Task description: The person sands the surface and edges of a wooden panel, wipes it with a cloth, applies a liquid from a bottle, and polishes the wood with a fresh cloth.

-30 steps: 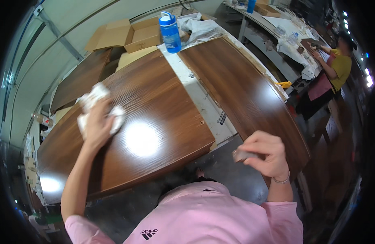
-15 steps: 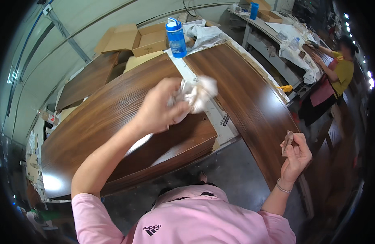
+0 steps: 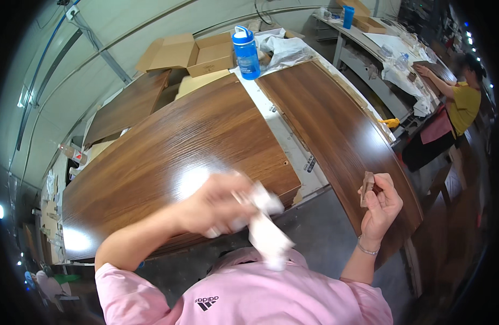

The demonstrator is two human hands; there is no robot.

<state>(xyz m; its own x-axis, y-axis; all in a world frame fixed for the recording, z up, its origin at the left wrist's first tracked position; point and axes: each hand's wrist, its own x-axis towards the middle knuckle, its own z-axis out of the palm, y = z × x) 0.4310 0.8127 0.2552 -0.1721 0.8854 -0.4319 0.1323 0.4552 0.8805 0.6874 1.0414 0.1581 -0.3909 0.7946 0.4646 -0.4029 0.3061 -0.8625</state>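
My left hand [image 3: 222,203], smeared by motion, grips a white cloth [image 3: 268,238] whose loose end hangs down in front of my shirt. Below and beyond that hand lies a stack of dark brown wood-grain panels [image 3: 179,130]. My right hand [image 3: 383,200] pinches a small brown block [image 3: 367,188] between thumb and fingers. It is held up over the near end of a longer, narrow wood-grain panel [image 3: 336,124] on the right. How the block is shaped on its far side cannot be seen.
A blue bottle [image 3: 246,54] stands at the far edge between the panels, beside an open cardboard box [image 3: 211,54] and crumpled white plastic [image 3: 284,49]. A yellow tool [image 3: 390,123] lies by the right panel. A co-worker [image 3: 460,103] works at another bench [image 3: 363,40] to the right.
My left hand has come down and nearer with the cloth, which now hangs lower. The right hand keeps the block and has shifted slightly left. The view has turned a little.
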